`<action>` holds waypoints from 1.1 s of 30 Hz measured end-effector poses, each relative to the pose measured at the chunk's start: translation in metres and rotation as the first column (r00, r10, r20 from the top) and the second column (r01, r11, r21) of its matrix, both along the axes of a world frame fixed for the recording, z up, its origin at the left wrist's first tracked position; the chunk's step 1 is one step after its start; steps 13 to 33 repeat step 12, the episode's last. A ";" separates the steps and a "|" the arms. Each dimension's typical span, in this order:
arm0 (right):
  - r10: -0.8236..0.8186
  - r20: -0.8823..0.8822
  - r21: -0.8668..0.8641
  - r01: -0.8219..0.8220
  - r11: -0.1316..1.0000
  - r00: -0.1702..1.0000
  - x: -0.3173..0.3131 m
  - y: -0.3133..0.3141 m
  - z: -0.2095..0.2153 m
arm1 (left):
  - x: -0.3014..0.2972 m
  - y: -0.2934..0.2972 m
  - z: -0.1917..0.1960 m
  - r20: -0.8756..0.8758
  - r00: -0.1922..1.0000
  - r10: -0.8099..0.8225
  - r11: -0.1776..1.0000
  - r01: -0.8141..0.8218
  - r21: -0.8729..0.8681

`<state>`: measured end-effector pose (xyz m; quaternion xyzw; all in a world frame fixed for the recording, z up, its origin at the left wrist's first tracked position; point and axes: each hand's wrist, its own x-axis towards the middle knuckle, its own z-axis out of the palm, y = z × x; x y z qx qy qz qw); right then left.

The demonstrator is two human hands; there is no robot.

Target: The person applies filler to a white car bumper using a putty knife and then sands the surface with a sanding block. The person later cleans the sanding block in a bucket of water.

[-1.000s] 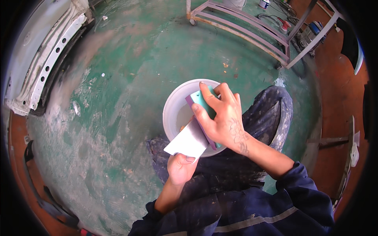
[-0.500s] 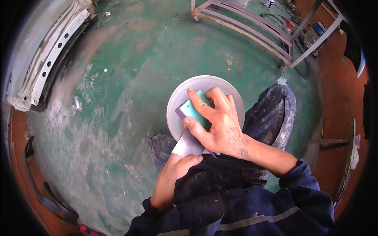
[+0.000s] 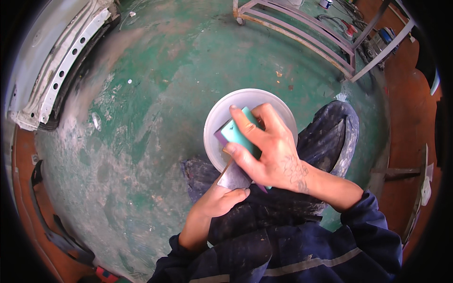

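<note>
Holding teal block [image 3: 238,134], long axis slanting up-right, w/ right hand [image 3: 269,153].

The right hand [image 3: 271,158] is gripping a teal sanding block [image 3: 238,134] over a white bucket [image 3: 217,120]; the left hand [image 3: 219,200] is pinching grey sandpaper [image 3: 233,177].

Bright, even daylight – soft shadows, sharp centre – fisheye bending, dark rim.

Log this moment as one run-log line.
right hand: grips teal block over white bucket | left hand: holds grey sheet | floor: green
</note>
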<state>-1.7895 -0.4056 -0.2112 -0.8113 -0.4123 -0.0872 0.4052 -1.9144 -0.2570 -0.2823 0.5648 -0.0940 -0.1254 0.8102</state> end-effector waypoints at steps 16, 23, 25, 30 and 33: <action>0.030 0.055 -0.082 -0.025 0.996 0.998 -0.018 -0.005 0.020 | 0.012 0.001 -0.010 -0.039 0.998 0.044 0.994 -0.040 0.099; 0.030 0.055 -0.082 -0.025 0.996 0.998 -0.018 -0.005 0.020 | 0.012 0.001 -0.010 -0.039 0.998 0.044 0.994 -0.040 0.099; 0.030 0.055 -0.082 -0.025 0.996 0.998 -0.018 -0.005 0.020 | 0.012 0.001 -0.010 -0.039 0.998 0.044 0.994 -0.040 0.099; 0.030 0.055 -0.082 -0.025 0.996 0.998 -0.018 -0.005 0.020 | 0.012 0.001 -0.010 -0.039 0.998 0.044 0.994 -0.040 0.099; 0.030 0.055 -0.082 -0.025 0.996 0.998 -0.018 -0.005 0.020 | 0.012 0.001 -0.010 -0.039 0.998 0.044 0.994 -0.040 0.099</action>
